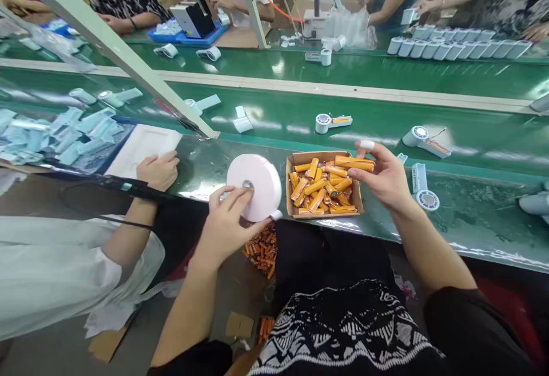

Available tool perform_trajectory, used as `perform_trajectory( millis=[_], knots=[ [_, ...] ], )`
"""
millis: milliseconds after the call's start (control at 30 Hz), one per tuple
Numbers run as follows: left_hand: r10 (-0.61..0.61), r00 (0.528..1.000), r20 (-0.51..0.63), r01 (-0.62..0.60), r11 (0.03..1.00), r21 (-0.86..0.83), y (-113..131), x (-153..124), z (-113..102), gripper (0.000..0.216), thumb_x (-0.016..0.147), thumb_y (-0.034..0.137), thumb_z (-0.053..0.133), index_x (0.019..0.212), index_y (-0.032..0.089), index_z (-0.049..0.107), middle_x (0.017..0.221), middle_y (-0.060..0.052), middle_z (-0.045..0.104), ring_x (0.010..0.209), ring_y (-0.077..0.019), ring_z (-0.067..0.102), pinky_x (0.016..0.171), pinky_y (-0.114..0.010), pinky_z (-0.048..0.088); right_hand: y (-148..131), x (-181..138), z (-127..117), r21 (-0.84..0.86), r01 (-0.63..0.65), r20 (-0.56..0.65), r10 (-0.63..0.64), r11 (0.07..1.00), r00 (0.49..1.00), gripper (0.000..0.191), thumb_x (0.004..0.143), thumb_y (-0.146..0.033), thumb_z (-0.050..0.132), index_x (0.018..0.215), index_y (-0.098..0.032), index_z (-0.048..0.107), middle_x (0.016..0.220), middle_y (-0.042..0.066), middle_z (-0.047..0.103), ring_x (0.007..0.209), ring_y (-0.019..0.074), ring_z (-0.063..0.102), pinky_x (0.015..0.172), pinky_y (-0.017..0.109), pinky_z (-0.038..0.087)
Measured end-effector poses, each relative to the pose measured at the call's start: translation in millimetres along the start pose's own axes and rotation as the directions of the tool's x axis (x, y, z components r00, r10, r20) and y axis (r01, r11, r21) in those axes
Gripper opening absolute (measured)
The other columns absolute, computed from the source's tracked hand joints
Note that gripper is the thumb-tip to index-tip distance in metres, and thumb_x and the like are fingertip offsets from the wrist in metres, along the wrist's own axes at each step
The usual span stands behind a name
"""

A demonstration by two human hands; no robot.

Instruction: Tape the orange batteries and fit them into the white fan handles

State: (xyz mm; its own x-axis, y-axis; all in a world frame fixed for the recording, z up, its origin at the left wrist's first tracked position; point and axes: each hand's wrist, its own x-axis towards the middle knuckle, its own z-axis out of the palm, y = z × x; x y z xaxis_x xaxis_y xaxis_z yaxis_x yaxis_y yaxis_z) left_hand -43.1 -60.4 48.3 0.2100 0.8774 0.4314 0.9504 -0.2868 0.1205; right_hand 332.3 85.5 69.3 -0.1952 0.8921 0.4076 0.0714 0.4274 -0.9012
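Observation:
My left hand [227,216] grips the near edge of a big white roll of tape [256,184] standing on edge at the table's front. Right of the roll sits a small cardboard box [294,162] full of orange cylindrical cells [319,188]. My right hand [381,176] hovers over the box's right side, fingers pinched on two orange cells [354,163] held level; its fingertip wears a white cot.
A co-worker's fist [158,169] rests at my left by a white tray [141,144]. White fan parts [422,139] lie on the green belt [472,127]. More orange cells [261,250] lie on the floor below. Other people work across the belt.

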Motion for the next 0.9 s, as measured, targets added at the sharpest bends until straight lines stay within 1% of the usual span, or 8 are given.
perform_trajectory(
  millis=[100, 300, 467, 567, 633, 733, 833, 900],
  knots=[
    [0.135, 0.976, -0.168, -0.134, 0.991, 0.021, 43, 11, 4, 0.051, 0.092, 0.049, 0.085, 0.131, 0.019, 0.071, 0.123, -0.014, 0.078, 0.118, -0.0355, 0.061, 0.107, -0.05, 0.05, -10, -26, 24, 0.241, 0.064, -0.226, -0.008, 0.968, 0.974, 0.036, 0.076, -0.046, 0.103, 0.098, -0.028, 0.081, 0.101, -0.001, 0.078, 0.094, 0.0172, 0.077, 0.085, 0.031, 0.068],
    [0.195, 0.933, -0.301, -0.187, 0.981, 0.055, 88, 29, 22, 0.045, 0.091, 0.04, 0.087, 0.128, 0.019, 0.073, 0.112, -0.011, 0.08, 0.103, -0.0297, 0.06, 0.095, -0.044, 0.047, -8, -59, 68, 0.228, 0.023, -0.487, 0.093, 0.973, 0.869, 0.035, 0.079, -0.055, 0.098, 0.087, -0.026, 0.081, 0.085, 0.001, 0.083, 0.074, 0.02, 0.08, 0.071, 0.035, 0.071],
    [0.241, 0.921, -0.306, -0.209, 0.968, 0.136, 89, 35, 17, 0.047, 0.089, 0.036, 0.089, 0.133, 0.024, 0.076, 0.109, -0.007, 0.082, 0.101, -0.0312, 0.055, 0.102, -0.049, 0.046, -13, -63, 45, 0.137, -0.231, -0.149, 0.251, 0.963, 0.956, 0.038, 0.077, -0.051, 0.097, 0.101, -0.023, 0.086, 0.091, 0.004, 0.086, 0.082, 0.0255, 0.084, 0.083, 0.043, 0.075],
    [0.298, 0.917, -0.264, -0.259, 0.951, 0.171, 76, 38, 13, 0.054, 0.089, 0.04, 0.09, 0.14, 0.033, 0.075, 0.109, -0.004, 0.082, 0.102, -0.0319, 0.054, 0.112, -0.055, 0.04, -26, -48, 17, 0.109, -0.31, 0.114, 0.298, 0.944, 0.948, 0.041, 0.08, -0.043, 0.096, 0.115, -0.024, 0.086, 0.106, 0.003, 0.087, 0.097, 0.0281, 0.085, 0.101, 0.051, 0.072],
    [0.264, 0.937, -0.23, -0.243, 0.963, 0.116, 71, 38, 19, 0.057, 0.088, 0.046, 0.09, 0.143, 0.038, 0.075, 0.11, -0.005, 0.081, 0.102, -0.0321, 0.054, 0.112, -0.058, 0.036, -31, -40, 12, 0.139, -0.342, 0.19, 0.314, 0.929, 0.93, 0.037, 0.08, -0.041, 0.096, 0.112, -0.024, 0.087, 0.108, 0.003, 0.086, 0.101, 0.0287, 0.084, 0.103, 0.052, 0.072],
    [0.09, 0.958, -0.271, -0.096, 0.995, -0.01, 89, 34, 41, 0.058, 0.083, 0.058, 0.091, 0.134, 0.032, 0.081, 0.101, -0.011, 0.077, 0.1, -0.0339, 0.053, 0.103, -0.057, 0.037, -26, -45, 40, 0.399, -0.31, -0.038, 0.354, 0.863, 0.935, 0.047, 0.08, -0.052, 0.096, 0.116, -0.024, 0.084, 0.115, 0.007, 0.085, 0.109, 0.0291, 0.083, 0.103, 0.049, 0.072],
    [-0.112, 0.923, -0.368, 0.097, 0.994, -0.058, 132, 30, 63, 0.059, 0.081, 0.064, 0.09, 0.122, 0.023, 0.084, 0.091, -0.014, 0.07, 0.099, -0.034, 0.052, 0.095, -0.052, 0.039, -14, -60, 85, 0.592, -0.147, -0.381, 0.436, 0.792, 0.815, 0.055, 0.085, -0.063, 0.088, 0.123, -0.026, 0.077, 0.126, 0.009, 0.083, 0.119, 0.0277, 0.08, 0.108, 0.046, 0.069],
    [-0.167, 0.894, -0.417, 0.16, 0.986, -0.052, 154, 27, 68, 0.057, 0.082, 0.063, 0.09, 0.12, 0.021, 0.083, 0.088, -0.013, 0.067, 0.097, -0.0324, 0.052, 0.092, -0.05, 0.042, -11, -61, 95, 0.635, -0.113, -0.395, 0.447, 0.764, 0.803, 0.053, 0.083, -0.059, 0.092, 0.121, -0.027, 0.075, 0.126, 0.009, 0.083, 0.118, 0.0282, 0.081, 0.109, 0.048, 0.069]
  ],
)
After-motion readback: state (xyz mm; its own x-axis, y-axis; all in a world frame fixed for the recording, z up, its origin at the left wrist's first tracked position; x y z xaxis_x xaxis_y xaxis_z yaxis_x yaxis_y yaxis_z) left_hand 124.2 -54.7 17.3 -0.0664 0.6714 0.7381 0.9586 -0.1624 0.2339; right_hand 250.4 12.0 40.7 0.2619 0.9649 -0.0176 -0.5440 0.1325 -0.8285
